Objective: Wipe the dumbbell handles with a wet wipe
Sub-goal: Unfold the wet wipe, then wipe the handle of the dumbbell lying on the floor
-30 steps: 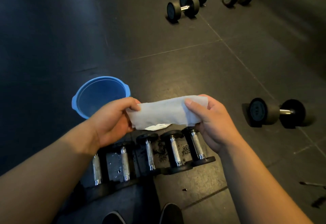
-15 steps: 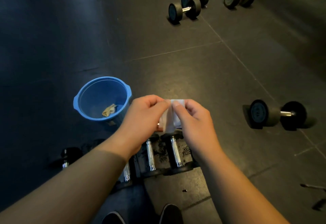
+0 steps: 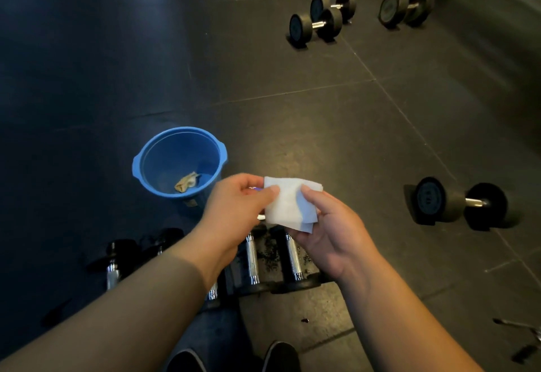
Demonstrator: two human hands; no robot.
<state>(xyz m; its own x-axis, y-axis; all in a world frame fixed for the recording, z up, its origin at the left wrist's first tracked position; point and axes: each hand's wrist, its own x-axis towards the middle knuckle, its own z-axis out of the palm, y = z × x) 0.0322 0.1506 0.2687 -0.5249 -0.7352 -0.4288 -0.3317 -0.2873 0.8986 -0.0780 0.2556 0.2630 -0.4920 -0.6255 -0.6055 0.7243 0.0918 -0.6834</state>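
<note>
We are holding the wet wipe folded between both hands, above the row of small dumbbells on the floor: left hand pinching its left edge, right hand cupping it from below, thumb on top. We judge we are still preparing the wipe; next comes lowering it onto a chrome handle. The handles are lying close together, the blue bucket is sitting just left, and open floor is stretching right.

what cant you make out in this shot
- Head view: small dumbbells in the near row, partly hidden by the hands and forearms.
- Item in the left hand behind the wet wipe: mostly covered.
- Crumpled scrap in the blue bucket: too small to identify.
- Dumbbell plate markings: too dark.
</note>
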